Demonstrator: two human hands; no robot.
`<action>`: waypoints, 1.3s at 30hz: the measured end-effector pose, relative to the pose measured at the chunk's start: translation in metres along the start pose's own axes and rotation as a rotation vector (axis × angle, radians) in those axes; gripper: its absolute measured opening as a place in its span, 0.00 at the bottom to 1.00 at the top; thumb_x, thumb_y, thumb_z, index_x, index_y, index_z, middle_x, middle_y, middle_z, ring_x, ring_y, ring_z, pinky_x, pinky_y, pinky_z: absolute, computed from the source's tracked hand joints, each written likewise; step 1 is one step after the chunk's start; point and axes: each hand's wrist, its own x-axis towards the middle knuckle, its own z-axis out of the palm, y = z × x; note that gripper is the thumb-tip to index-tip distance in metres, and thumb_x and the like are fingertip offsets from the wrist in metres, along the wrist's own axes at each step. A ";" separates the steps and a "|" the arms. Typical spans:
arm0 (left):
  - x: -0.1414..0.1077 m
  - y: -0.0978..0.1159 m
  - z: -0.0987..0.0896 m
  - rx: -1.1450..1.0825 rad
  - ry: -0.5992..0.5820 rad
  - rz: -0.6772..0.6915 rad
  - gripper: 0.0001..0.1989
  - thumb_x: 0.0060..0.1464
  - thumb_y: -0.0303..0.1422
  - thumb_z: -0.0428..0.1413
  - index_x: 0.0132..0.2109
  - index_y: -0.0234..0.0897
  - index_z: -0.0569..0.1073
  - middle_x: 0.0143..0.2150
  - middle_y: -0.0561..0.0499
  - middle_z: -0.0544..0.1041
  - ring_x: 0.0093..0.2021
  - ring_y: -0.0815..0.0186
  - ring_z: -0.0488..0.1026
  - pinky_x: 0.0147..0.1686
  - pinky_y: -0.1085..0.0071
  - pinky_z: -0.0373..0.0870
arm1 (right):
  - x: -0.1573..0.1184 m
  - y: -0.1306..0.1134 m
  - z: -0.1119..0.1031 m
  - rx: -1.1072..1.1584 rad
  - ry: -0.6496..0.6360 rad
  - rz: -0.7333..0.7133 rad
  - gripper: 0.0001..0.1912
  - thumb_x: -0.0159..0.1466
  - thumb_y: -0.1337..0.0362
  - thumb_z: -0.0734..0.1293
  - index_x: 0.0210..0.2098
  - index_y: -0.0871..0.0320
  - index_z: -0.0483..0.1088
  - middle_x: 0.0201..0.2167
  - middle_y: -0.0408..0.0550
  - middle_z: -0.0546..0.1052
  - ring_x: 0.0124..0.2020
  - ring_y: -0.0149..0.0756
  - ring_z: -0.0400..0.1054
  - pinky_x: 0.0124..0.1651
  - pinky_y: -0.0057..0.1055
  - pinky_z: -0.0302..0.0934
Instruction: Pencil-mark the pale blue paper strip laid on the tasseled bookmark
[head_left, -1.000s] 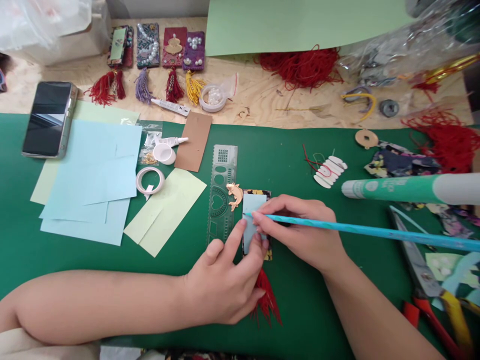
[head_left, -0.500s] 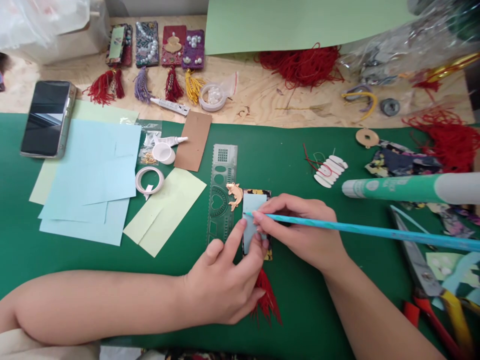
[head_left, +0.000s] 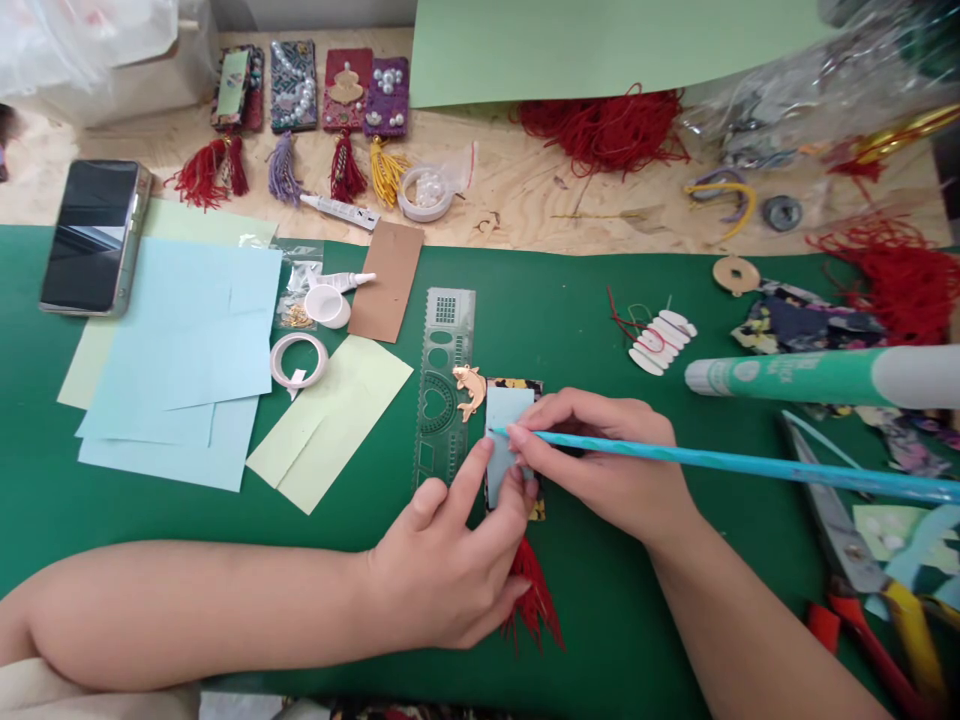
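Two hands work over the green mat (head_left: 570, 330) on my wooden table (head_left: 517, 215): the right hand (head_left: 607, 460) pinches a blue pencil (head_left: 720, 458), the left hand (head_left: 457, 560) presses down the pale-blue paper strip (head_left: 508, 410), which lies flat on a patterned, red-tasselled piece (head_left: 536, 512).

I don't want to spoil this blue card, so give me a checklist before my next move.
1. Left hand steadying the blue card: ok, fingertips on it.
2. Right hand gripping the pencil: ok.
3. Pencil tip at the card's left edge: ok.
4. Card square on the patterned piece: cannot tell, fingers hide part.
5. Fish charm off the card: ok, it overlaps the ruler.
6. Scissors well away from right forearm: not ok, handles close.
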 end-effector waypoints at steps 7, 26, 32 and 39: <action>-0.001 -0.001 0.000 0.012 -0.002 0.002 0.26 0.62 0.41 0.46 0.60 0.29 0.71 0.59 0.43 0.69 0.62 0.43 0.60 0.38 0.61 0.54 | 0.000 0.006 0.001 -0.017 0.105 0.023 0.08 0.58 0.66 0.70 0.24 0.55 0.69 0.20 0.41 0.76 0.17 0.30 0.70 0.20 0.24 0.65; -0.001 0.000 -0.002 -0.001 -0.023 -0.010 0.27 0.63 0.43 0.46 0.60 0.30 0.70 0.60 0.44 0.69 0.63 0.43 0.58 0.37 0.62 0.54 | -0.002 -0.001 0.001 0.002 0.106 0.126 0.09 0.59 0.65 0.70 0.24 0.56 0.68 0.21 0.43 0.78 0.19 0.32 0.73 0.23 0.25 0.69; -0.001 0.000 -0.002 0.008 -0.038 -0.004 0.28 0.62 0.44 0.46 0.60 0.30 0.71 0.60 0.44 0.68 0.63 0.42 0.57 0.38 0.62 0.54 | -0.002 0.003 0.003 -0.010 0.130 0.105 0.10 0.59 0.64 0.70 0.24 0.55 0.67 0.20 0.43 0.78 0.17 0.32 0.72 0.21 0.25 0.68; 0.000 0.000 -0.004 0.043 -0.064 0.008 0.29 0.61 0.47 0.47 0.60 0.31 0.71 0.61 0.42 0.68 0.63 0.41 0.58 0.41 0.62 0.53 | -0.002 0.005 0.003 -0.068 0.145 0.048 0.09 0.58 0.63 0.71 0.24 0.55 0.69 0.20 0.42 0.77 0.16 0.31 0.71 0.19 0.25 0.66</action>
